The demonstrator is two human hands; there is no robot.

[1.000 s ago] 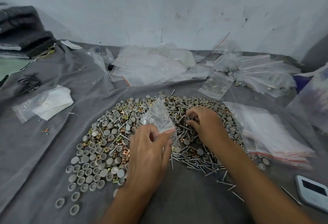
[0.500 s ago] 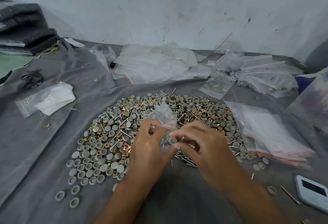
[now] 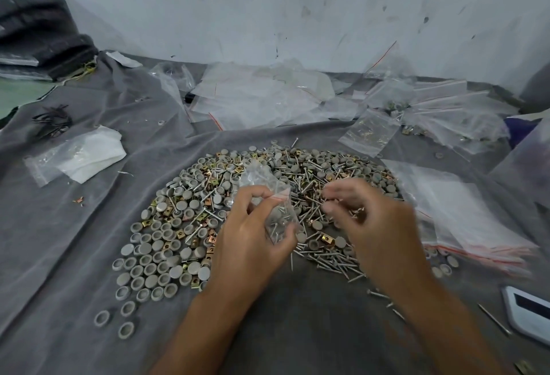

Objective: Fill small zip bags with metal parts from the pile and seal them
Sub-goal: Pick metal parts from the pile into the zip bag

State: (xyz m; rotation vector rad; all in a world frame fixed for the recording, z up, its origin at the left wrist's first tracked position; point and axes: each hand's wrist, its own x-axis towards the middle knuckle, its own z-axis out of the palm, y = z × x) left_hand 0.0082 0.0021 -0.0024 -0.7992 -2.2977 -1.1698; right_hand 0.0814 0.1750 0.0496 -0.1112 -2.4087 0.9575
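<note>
zip bag [image 3: 273, 208] in left hand [image 3: 253, 240] — pile [image 3: 238, 196] beneath

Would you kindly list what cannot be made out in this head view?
- Right hand: motion blur hides whether its fingers hold anything.
- Zip bag in left hand: contents too small to count.
- White device: cut off by the right edge.

Grey cloth [image 3: 59, 255], parts pile [image 3: 190, 226], empty zip bags [image 3: 259, 98]
</note>
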